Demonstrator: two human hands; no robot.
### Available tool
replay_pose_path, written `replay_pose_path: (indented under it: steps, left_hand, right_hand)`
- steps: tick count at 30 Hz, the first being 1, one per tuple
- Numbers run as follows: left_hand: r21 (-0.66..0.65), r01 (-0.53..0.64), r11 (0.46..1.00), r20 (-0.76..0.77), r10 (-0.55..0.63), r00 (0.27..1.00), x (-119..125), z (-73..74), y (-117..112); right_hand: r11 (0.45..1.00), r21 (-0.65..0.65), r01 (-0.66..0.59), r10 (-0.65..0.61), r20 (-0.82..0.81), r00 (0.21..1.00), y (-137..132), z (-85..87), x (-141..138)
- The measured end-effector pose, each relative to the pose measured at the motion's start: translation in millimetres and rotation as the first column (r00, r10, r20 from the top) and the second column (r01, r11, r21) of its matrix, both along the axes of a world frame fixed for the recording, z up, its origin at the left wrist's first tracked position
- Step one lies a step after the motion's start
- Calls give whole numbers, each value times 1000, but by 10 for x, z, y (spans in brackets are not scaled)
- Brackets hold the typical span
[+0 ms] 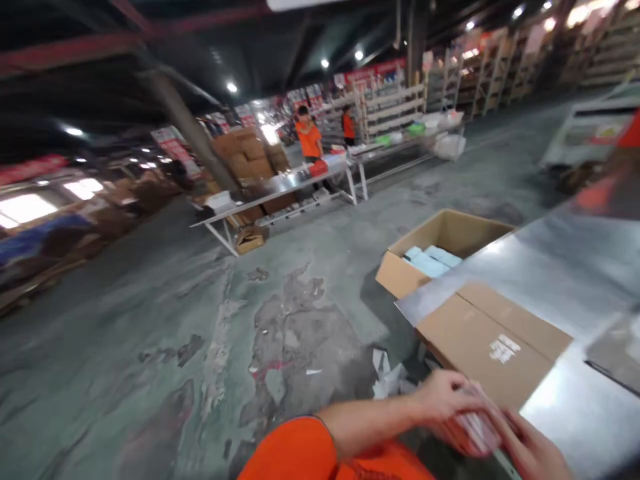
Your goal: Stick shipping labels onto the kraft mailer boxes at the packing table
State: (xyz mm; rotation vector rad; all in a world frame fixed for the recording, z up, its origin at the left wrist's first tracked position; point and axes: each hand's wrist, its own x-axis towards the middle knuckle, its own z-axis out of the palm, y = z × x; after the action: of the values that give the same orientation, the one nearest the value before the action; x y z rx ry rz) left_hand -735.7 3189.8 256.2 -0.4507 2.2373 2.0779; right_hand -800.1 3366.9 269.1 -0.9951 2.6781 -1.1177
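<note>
My left hand (445, 400) and my right hand (530, 450) hold a small red-and-white packet (475, 427) between them, low in the view. The picture is tilted, and the packet's print is too blurred to read. An orange sleeve (295, 453) covers my upper left arm. Just beyond my hands, a flat brown cardboard carton (487, 343) with white print lies on a steel table top (520, 267).
Beside the table, an open cardboard box (443, 243) on the green-grey floor (150, 333) holds pale blue packs. Crumpled white paper (390, 377) lies near it. Far off, two co-workers in orange (307, 137) stand at long tables, with shelving racks (495, 73) behind.
</note>
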Motion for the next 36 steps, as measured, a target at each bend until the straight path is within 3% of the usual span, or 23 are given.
replay_pose_path:
  steps: [2, 5, 8, 11, 15, 18, 20, 22, 25, 27, 29, 30, 31, 32, 34, 35, 36]
  left_hand:
    - [-25, -38, 999, 32, 39, 999, -78, -39, -59]
    - [4, -62, 998, 132, 61, 989, -180, -268, -226]
    - [85, -61, 995, 269, 37, 962, -208, -614, -462]
    - [99, -66, 993, 339, 29, 940, -130, -938, -719]
    - [136, -29, 990, 404, -29, 914, 143, -1179, -1025]
    - [173, -18, 985, 400, -54, 915, 316, -1203, -1230]
    - [160, -51, 986, 341, -7, 940, 278, -1171, -1354]
    - [131, -96, 987, 255, 60, 965, 79, -1119, -1446]
    - [98, -100, 990, 112, 89, 990, -381, -1034, -1497]
    - [78, -55, 995, 19, 54, 998, -636, -983, -1479]
    - [54, -22, 998, -41, 25, 999, -759, -946, -1442]
    - [50, -15, 999, -52, 18, 998, -769, -932, -1422]
    - [50, -10, 999, -53, 13, 999, -748, -920, -1400]
    - [53, 0, 999, -49, 3, 999, -705, -908, -1375]
    - [66, 14, 998, -41, -12, 999, -573, -880, -1315]
    - [73, 6, 997, -35, -3, 999, -497, -860, -1276]
    - [84, -26, 996, -14, 27, 1000, -420, -834, -1231]
  right_hand:
    - [999, -37, 35, -27, 197, 980, -112, -115, 36]
    - [996, -26, 87, -77, 276, 958, -330, -275, -150]
    - [979, 54, 194, -201, 161, 966, -532, -445, -632]
    - [918, 198, 343, -339, -56, 939, -674, -577, -1185]
    - [826, 349, 443, -392, -209, 896, -727, -633, -1572]
    - [772, 387, 504, -400, -321, 858, -752, -620, -1608]
    - [809, 386, 444, -326, -335, 884, -845, -649, -1582]
    - [860, 370, 352, -239, -318, 917, -1002, -737, -1502]
    - [881, 347, 321, -186, -370, 910, -1203, -936, -1214]
    - [918, 359, 168, -21, -380, 925, -1181, -1054, -949]
    - [938, 347, -14, 141, -343, 929, -989, -1125, -725]
    - [950, 314, -1, 111, -333, 936, -844, -1140, -653]
    - [957, 268, 114, -22, -324, 946, -686, -1141, -614]
    - [927, 224, 301, -229, -296, 927, -530, -1131, -603]
    - [758, 206, 619, -600, -153, 785, -286, -1074, -633]
    - [692, 226, 686, -692, -65, 719, -211, -1026, -648]
    - [667, 231, 708, -730, 14, 683, -164, -961, -651]
